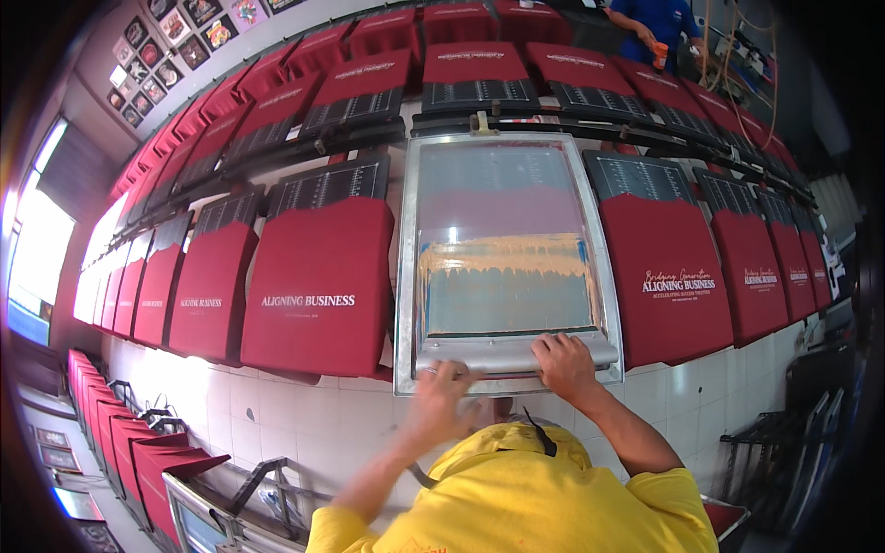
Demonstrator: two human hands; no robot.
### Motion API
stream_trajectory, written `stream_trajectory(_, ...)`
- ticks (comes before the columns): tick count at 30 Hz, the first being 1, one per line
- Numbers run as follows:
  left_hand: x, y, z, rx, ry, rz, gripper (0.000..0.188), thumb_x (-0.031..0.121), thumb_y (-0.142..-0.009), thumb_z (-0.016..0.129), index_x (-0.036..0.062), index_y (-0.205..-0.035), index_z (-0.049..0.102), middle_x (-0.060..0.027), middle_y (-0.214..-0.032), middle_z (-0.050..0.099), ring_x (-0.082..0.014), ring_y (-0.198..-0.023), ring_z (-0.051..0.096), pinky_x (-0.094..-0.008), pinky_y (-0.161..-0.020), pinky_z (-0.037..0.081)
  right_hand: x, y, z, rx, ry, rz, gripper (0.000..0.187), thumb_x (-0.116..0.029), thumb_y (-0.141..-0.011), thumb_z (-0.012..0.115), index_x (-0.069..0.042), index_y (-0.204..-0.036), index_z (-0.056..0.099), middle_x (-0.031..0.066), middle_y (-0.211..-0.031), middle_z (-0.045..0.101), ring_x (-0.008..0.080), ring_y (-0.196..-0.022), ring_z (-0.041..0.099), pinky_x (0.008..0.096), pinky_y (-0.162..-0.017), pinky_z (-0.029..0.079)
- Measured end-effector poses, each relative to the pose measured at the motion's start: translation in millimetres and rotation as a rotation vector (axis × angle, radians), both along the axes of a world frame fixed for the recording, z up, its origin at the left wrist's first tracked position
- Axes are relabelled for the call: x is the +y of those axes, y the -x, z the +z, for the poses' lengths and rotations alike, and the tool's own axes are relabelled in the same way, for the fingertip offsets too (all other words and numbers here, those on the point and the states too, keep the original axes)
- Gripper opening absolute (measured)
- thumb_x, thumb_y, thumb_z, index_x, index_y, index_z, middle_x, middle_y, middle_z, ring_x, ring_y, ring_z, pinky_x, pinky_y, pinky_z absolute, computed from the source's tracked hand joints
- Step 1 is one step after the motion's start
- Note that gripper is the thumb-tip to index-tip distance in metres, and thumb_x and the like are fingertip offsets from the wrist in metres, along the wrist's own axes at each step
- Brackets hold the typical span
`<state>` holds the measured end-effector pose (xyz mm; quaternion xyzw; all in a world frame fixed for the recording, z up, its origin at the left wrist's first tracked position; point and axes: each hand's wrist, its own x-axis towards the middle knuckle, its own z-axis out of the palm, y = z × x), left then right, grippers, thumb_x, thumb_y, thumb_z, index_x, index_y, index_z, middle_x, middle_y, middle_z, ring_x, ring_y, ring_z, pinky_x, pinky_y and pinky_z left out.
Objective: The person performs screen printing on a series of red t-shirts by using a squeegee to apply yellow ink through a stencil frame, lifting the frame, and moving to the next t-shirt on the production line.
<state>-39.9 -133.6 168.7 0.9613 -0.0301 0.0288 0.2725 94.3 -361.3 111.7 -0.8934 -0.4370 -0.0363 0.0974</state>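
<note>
Over on the left of the frame, a row of red shirts is curving away, stretched on dark boards (336, 182); the nearest red shirt (313, 253) is showing one bold white line above a fainter one. Low and just left of centre, the left hand (445, 385) is touching the left part of a metal bar (498, 356); it is showing blurred, so I cannot tell whether it is gripping or only pressing. The bar is lying across the near end of a metal-edged screen (409, 276), which is sitting in the middle of the frame. Higher up the screen, an orange smear (507, 252) is crossing the mesh. Low and right of centre, the right hand (564, 364) is hooking bent fingers over the bar, its thumb out of my sight. Further right, another red shirt (680, 235) is carrying more white lines, and at the upper right someone in a blue top (678, 17) is holding an orange thing (659, 55).

To my eye, the person is working the bar over the screen and is standing at the near end of a stroke. The next move, I'm guessing, is calling for an even grip from both hands, keeping the bar level.
</note>
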Motion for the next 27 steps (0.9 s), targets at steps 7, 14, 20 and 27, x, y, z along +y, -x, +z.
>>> stream_trajectory(7, 47, -43, -50, -0.001, -0.335, -0.036, 0.035, 0.002, -0.065, 0.068, 0.0022, -0.1, 0.065, -0.0136, -0.112, 0.061, -0.0333, -0.107, 0.059, -0.0435, -0.092, 0.047, -27, -18, 17, -0.054, 0.045, -0.012, 0.03, -0.002, -0.074, 0.065, -0.004, -0.103, 0.06, 0.0112, -0.1, 0.059, 0.0295, -0.097, 0.059, 0.0408, -0.08, 0.049)
stream_trajectory(14, 49, -58, -62, 0.026, -0.34, 0.033, 0.024, 0.0, -0.063, 0.068, 0.0035, -0.085, 0.059, -0.0126, -0.092, 0.064, -0.0298, -0.087, 0.067, -0.038, -0.073, 0.056, -51, -30, 1, -0.016, -0.088, -0.111, 0.021, -0.001, -0.063, 0.067, -0.006, -0.081, 0.058, 0.0087, -0.09, 0.057, 0.0291, -0.091, 0.056, 0.0393, -0.075, 0.047)
stream_trajectory(20, 44, -31, -62, -0.208, -0.366, -0.018, 0.028, 0.001, -0.068, 0.065, 0.0025, -0.096, 0.063, -0.01, -0.101, 0.07, -0.0277, -0.097, 0.069, -0.0364, -0.078, 0.057, -55, 0, 7, -0.007, -0.116, -0.111, 0.02, -0.003, -0.064, 0.065, -0.007, -0.082, 0.058, 0.0062, -0.088, 0.057, 0.0276, -0.087, 0.055, 0.0399, -0.071, 0.045)
stream_trajectory(27, 56, -46, -97, -0.244, -0.404, -0.015, 0.025, 0.0, -0.071, 0.059, 0.0027, -0.096, 0.064, -0.0107, -0.107, 0.071, -0.026, -0.101, 0.069, -0.0355, -0.077, 0.057, -52, -22, -29, -0.107, -0.082, -0.127, 0.015, -0.004, -0.068, 0.061, -0.007, -0.082, 0.057, 0.0064, -0.086, 0.055, 0.0261, -0.082, 0.054, 0.0379, -0.067, 0.044)
